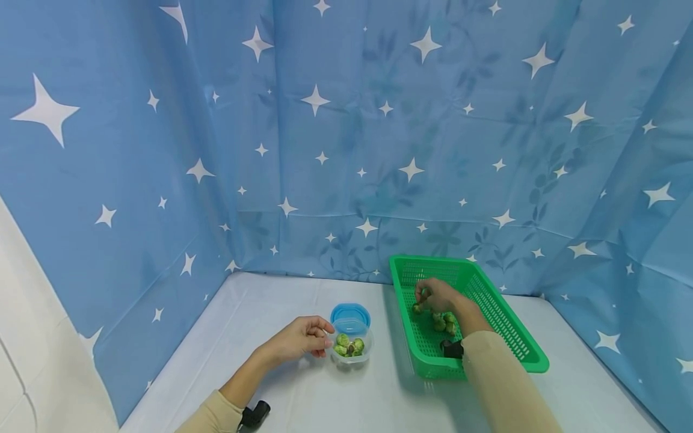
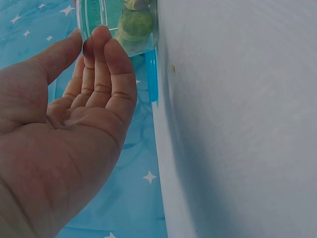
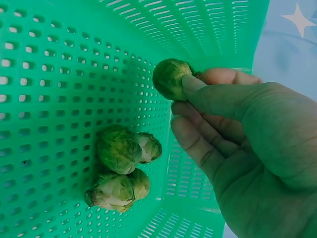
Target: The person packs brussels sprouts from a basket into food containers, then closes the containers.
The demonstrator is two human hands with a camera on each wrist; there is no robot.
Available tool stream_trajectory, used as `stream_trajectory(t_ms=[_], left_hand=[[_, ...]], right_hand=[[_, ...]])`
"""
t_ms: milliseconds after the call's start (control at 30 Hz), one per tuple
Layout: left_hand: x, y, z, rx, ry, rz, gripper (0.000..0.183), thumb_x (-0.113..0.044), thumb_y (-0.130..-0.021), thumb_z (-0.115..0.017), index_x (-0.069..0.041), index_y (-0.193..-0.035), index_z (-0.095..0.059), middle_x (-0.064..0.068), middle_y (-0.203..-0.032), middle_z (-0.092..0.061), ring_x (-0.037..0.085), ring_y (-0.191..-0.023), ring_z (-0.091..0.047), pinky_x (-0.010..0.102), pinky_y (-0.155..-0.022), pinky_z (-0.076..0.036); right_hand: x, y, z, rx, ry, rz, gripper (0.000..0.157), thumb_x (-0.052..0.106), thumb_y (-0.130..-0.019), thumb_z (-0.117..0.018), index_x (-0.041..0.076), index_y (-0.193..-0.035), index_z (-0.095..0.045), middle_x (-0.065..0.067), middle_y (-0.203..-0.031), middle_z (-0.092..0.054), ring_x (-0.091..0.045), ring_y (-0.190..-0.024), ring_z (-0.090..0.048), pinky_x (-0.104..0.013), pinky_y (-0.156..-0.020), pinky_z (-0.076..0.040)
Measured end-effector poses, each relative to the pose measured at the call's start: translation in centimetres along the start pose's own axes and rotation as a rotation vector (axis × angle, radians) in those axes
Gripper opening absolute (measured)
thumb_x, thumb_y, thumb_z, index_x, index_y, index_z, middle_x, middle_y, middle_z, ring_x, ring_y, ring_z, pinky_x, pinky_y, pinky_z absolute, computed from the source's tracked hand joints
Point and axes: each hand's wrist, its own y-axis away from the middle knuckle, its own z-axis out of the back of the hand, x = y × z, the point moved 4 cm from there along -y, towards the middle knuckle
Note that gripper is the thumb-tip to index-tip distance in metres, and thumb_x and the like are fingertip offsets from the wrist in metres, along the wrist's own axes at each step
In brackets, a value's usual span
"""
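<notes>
Clock directions apply to the head view. The right hand (image 1: 440, 293), inside the green perforated basket (image 1: 433, 368), clamps one Brussels sprout (image 3: 170, 82) between thumb and fingers, toward the basket's 10 o'clock side. Four loose Brussels sprouts (image 3: 118, 151) lie on the basket floor, at 4 o'clock from the clamped one. The left hand (image 1: 300, 338) is at 9 o'clock from the clear container (image 1: 370, 344), thumb and bent fingers apart; contact with the container wall cannot be determined. The container holds several Brussels sprouts; a blue lid (image 1: 351, 313) lies at its 12 o'clock on the white-covered worktop (image 1: 325, 397).
</notes>
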Motion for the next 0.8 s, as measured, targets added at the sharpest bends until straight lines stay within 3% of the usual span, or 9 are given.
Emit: stream_trajectory(t_ms=[167,433,800], left_hand=[[0.1,0.0,0.0,0.001,-0.005,0.002,0.036,-0.014,-0.103,-0.067,0.005,-0.132,-0.059,0.019,-0.102,-0.072,0.022,-0.086,-0.071,0.042,-0.083,-0.062],[-0.2,0.1,0.0,0.000,-0.012,-0.008,0.034,-0.012,-0.103,-0.066,0.006,-0.131,-0.058,0.022,-0.103,-0.072,0.022,-0.084,-0.071,0.044,-0.083,-0.062],[-0.2,0.1,0.0,0.001,0.001,-0.005,0.036,-0.013,-0.102,-0.067,0.006,-0.131,-0.059,0.027,-0.105,-0.070,0.021,-0.084,-0.071,0.044,-0.083,-0.062]], right_hand=[[0.0,0.1,0.0,-0.013,0.006,0.007,0.007,-0.006,-0.096,-0.068,0.000,-0.099,-0.070,-0.013,-0.097,-0.070,-0.027,-0.087,-0.065,-0.041,-0.070,-0.054],[-0.1,-0.1,0.1,-0.039,-0.005,0.029,0.010,-0.007,-0.096,-0.066,-0.001,-0.100,-0.073,-0.014,-0.098,-0.074,-0.025,-0.087,-0.066,-0.043,-0.073,-0.056],[0.0,-0.5,1.3,-0.254,-0.001,0.035,0.012,-0.002,-0.100,-0.063,-0.001,-0.107,-0.074,-0.015,-0.101,-0.073,-0.030,-0.095,-0.069,-0.045,-0.079,-0.059]])
